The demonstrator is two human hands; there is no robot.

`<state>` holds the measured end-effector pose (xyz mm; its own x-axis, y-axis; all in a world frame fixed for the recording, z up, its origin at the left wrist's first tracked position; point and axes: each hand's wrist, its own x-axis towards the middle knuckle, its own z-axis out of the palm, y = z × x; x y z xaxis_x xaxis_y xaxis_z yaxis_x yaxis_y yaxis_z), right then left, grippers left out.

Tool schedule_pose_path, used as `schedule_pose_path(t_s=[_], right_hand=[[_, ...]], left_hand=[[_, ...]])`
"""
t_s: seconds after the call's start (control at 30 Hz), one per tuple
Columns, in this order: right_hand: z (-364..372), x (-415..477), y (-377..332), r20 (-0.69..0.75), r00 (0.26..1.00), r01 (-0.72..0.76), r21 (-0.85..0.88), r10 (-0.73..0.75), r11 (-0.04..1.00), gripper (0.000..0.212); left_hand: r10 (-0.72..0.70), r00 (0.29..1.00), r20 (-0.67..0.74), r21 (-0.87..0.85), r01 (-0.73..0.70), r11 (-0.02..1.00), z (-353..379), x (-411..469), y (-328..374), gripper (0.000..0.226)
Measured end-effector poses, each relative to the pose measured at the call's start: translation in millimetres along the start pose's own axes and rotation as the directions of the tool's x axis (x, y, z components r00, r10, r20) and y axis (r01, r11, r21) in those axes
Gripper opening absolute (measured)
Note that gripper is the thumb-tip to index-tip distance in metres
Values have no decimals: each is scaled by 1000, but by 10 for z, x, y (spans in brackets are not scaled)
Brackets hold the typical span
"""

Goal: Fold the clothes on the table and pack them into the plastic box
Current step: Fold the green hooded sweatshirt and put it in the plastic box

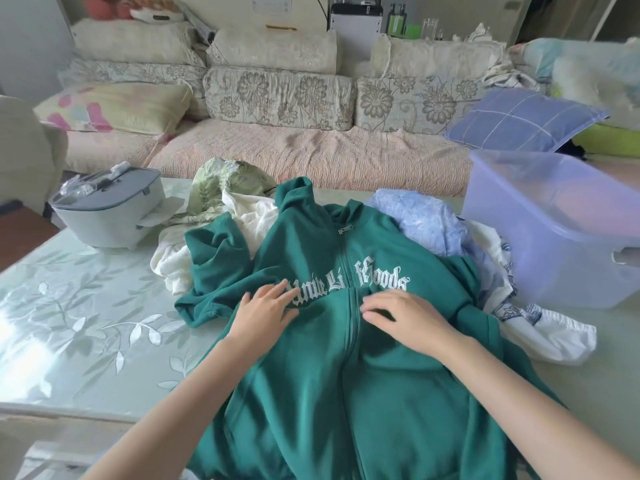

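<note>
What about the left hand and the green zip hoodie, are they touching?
Touching. The head view shows the left hand lying flat on the green zip hoodie, fingers over its white lettering.

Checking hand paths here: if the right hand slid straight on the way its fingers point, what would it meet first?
The zipper of the hoodie, just past the right hand; beyond it, probably the left hand, which also rests on the hoodie.

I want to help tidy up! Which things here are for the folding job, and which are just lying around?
For the job: green hoodie, pile of clothes behind it, plastic box.
Just lying about: grey case, blue checked pillow, sofa cushions.
</note>
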<state>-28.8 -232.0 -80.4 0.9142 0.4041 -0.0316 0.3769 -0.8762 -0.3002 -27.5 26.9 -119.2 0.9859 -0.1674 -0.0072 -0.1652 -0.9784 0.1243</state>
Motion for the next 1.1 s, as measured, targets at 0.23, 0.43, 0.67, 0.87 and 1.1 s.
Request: schedule_pose_path(t_s=[0.23,0.43,0.67,0.87,1.1], right_hand=[[94,425,339,263,943,-119,-313,206,942,77],[289,476,428,259,940,-118,-371,224,921,85],[305,536,300,285,943,-116,-210,174,971,80],[-139,624,544,-292,935,-224,-49,201,973,43],[-178,841,680,-266,885,-431,-160,382,888,43]], left_hand=[[-231,929,289,47,227,973,201,313,-126,79],[-339,888,310,45,343,938,119,474,-700,102],[-375,839,394,80,375,924,-14,694,-964,112],[-172,985,-35,-189,162,969,-304,744,-263,50],[93,921,379,-96,-61,994,242,647,394,91]])
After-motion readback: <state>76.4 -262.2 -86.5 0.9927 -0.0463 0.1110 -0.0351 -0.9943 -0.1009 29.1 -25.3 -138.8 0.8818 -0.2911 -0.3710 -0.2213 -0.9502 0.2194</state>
